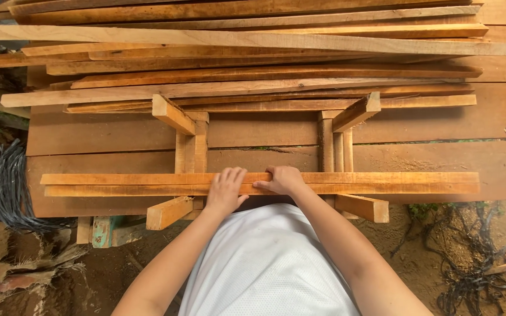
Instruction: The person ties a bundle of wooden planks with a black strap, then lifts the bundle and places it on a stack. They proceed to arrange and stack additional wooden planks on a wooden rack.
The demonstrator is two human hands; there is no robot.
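left hand (225,190), right hand (282,179) on wooden slats (382,182), stacked planks (253,58) beyond

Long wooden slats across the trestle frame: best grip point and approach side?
Grip the long wooden slats near mid-length, from the near side, where the left hand and right hand already rest. They lie flat with equal overhang past the trestle frame, so a central hold probably balances them.

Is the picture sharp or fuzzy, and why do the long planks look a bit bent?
Head view: soft, even daylight, no glare, only faint shadows under the wooden slats. Both the left hand and the right hand look sharp. The wide lens bows the stacked planks towards the edges.
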